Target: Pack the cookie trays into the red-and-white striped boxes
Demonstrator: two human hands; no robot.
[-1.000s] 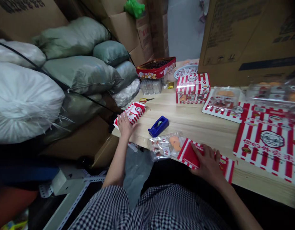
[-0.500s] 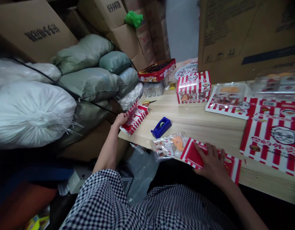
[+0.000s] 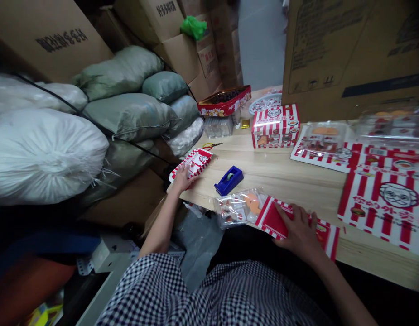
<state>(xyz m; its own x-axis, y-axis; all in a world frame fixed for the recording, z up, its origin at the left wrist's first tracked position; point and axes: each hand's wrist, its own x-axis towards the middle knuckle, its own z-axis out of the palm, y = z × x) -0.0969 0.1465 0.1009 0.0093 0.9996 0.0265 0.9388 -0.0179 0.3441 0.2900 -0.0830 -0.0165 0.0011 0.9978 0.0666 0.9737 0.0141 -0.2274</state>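
Note:
My left hand [image 3: 182,179] lies with fingers spread on a small flat red-and-white striped cardboard piece [image 3: 195,162] at the table's left edge. My right hand [image 3: 299,228] rests open on a folded red-and-white carton [image 3: 272,216] along the front edge. Touching that carton's left end is a clear plastic tray [image 3: 233,209] holding orange and brown-white pieces. A blue tape dispenser [image 3: 228,180] stands on the wood between my hands. Scissors [image 3: 212,146] with red-yellow handles lie just beyond the small cardboard piece.
An assembled striped box [image 3: 276,127] stands at the back. Flat striped cartons [image 3: 382,199] and more clear trays [image 3: 324,138] lie to the right. Behind are a red tin [image 3: 226,105] and a large cardboard box [image 3: 352,59]. Stuffed sacks [image 3: 127,117] are piled on the left.
The striped cardboard piece at left had a raised flap in my left hand; now it lies flat, with my left hand spread on top. My right hand has stayed on its carton.

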